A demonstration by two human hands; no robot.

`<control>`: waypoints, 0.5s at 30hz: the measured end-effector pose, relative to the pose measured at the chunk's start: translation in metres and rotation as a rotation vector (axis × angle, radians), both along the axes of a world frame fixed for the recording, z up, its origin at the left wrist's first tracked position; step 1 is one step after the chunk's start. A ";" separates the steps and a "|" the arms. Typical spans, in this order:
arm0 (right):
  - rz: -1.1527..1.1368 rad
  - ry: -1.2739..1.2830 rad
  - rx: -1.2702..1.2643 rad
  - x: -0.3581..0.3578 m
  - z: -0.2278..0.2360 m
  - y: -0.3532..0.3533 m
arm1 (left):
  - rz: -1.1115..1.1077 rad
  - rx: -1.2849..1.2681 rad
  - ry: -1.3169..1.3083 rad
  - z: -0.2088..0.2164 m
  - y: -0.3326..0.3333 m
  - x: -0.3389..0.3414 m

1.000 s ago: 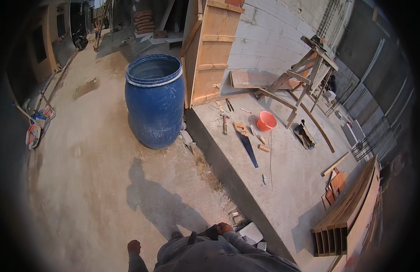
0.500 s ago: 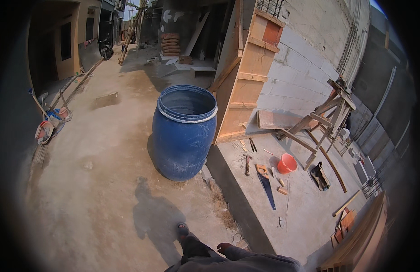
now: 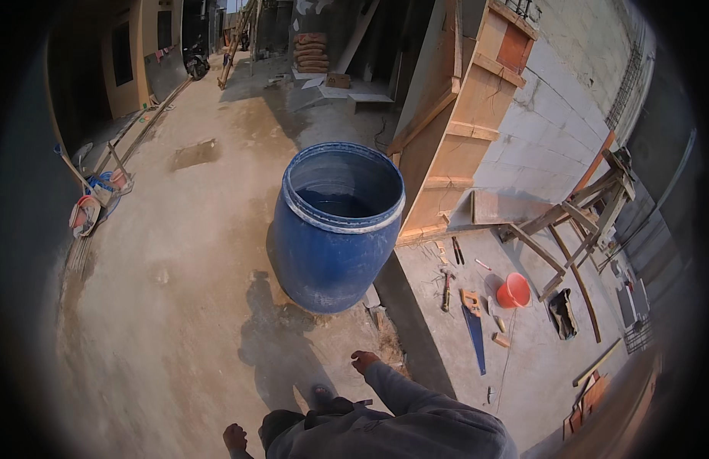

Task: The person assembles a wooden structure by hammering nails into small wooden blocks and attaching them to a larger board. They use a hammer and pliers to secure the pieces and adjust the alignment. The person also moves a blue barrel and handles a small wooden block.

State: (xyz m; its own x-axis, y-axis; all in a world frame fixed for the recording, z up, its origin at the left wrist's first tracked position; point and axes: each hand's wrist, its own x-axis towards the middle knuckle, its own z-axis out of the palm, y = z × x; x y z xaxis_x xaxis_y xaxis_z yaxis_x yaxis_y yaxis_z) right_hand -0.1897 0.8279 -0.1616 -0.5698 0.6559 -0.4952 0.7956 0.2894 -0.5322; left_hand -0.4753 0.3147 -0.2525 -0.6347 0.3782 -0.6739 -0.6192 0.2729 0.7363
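Observation:
A large blue plastic drum [image 3: 335, 268] stands upright and uncovered on the ground in front of me, with a white-smeared rim and dark liquid visible inside. My right hand [image 3: 364, 361] is in the air on the near side of the drum, apart from it. Its fingers are loosely bent and it holds nothing. Low at the lower edge, my left hand [image 3: 234, 437] hangs beside my leg, touching nothing. Its fingers look slack with the thumb apart, and nothing shows in it. My shadow falls on the ground between me and the drum.
Right of the drum, a raised concrete slab carries a hammer [image 3: 446, 289], a handsaw [image 3: 473, 329], an orange-red bucket [image 3: 513, 291] and a wooden sawhorse [image 3: 591, 210]. A wooden panel [image 3: 465, 145] stands behind the drum. Buckets and tools [image 3: 94, 199] lie far left; stacked sacks [image 3: 311, 53] at the back.
I am closer to the drum, and its inside with the liquid shows more. My right hand has come forward and up, and my left hand has come into view at the lower edge.

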 end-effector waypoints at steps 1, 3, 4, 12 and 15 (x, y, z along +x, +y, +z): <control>-0.025 -0.033 0.009 0.017 0.000 0.007 | 0.087 -0.035 0.087 0.022 0.045 0.018; -0.014 -0.056 -0.013 0.002 0.000 0.008 | -0.026 -0.140 0.199 0.025 0.060 0.012; -0.013 -0.088 -0.045 -0.003 -0.002 0.007 | -0.081 -0.192 0.257 0.021 0.063 0.005; 0.092 -0.310 -0.135 0.004 -0.053 -0.043 | -0.370 -0.547 -0.011 0.016 0.039 -0.054; -0.037 -0.298 -0.034 -0.016 -0.065 -0.047 | -0.345 -0.555 -0.035 0.017 0.045 -0.114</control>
